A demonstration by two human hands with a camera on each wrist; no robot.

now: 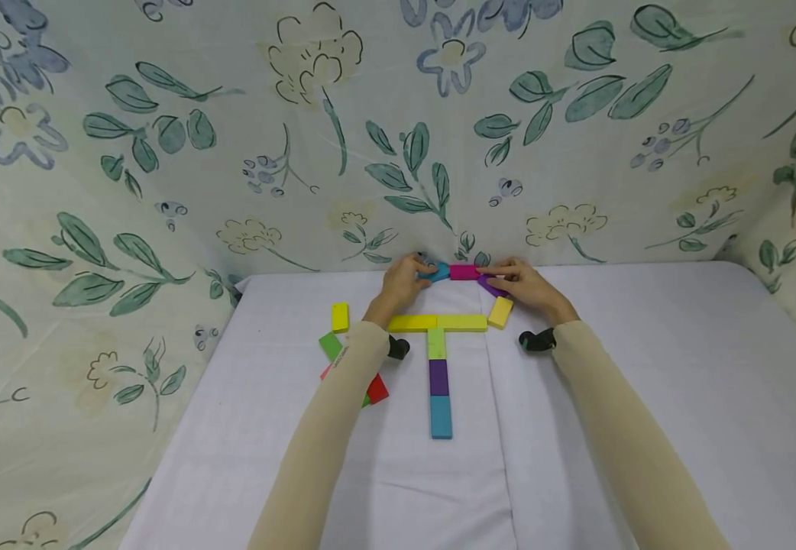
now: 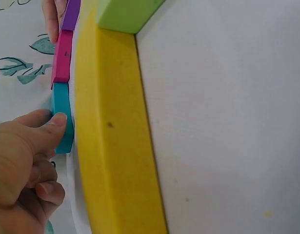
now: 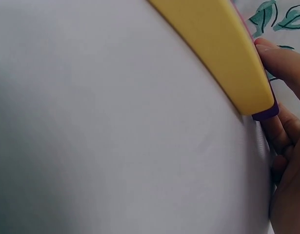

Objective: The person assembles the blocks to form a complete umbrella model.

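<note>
At the far edge of the white-covered table, my left hand (image 1: 403, 286) pinches a blue block (image 2: 63, 117) between thumb and finger. The blue block's end meets a magenta block (image 1: 464, 273). On the magenta block's other side lies a purple block (image 1: 490, 286), set at a slant. My right hand (image 1: 525, 289) holds this purple block between thumb and forefinger, the forefinger's tip reaching the magenta block. Below the right hand sits a tilted yellow block (image 1: 500, 313). In the right wrist view a yellow block (image 3: 223, 53) hides most of the purple one.
Two yellow blocks (image 1: 463, 323) form a bar nearer me. A column of lime (image 1: 436, 344), purple (image 1: 438, 377) and blue (image 1: 441, 417) blocks runs down from it. Left of these lie yellow (image 1: 340, 317), green (image 1: 331, 346) and red (image 1: 377, 389) blocks, partly behind my left sleeve. Flowered cloth (image 1: 398, 153) hangs behind.
</note>
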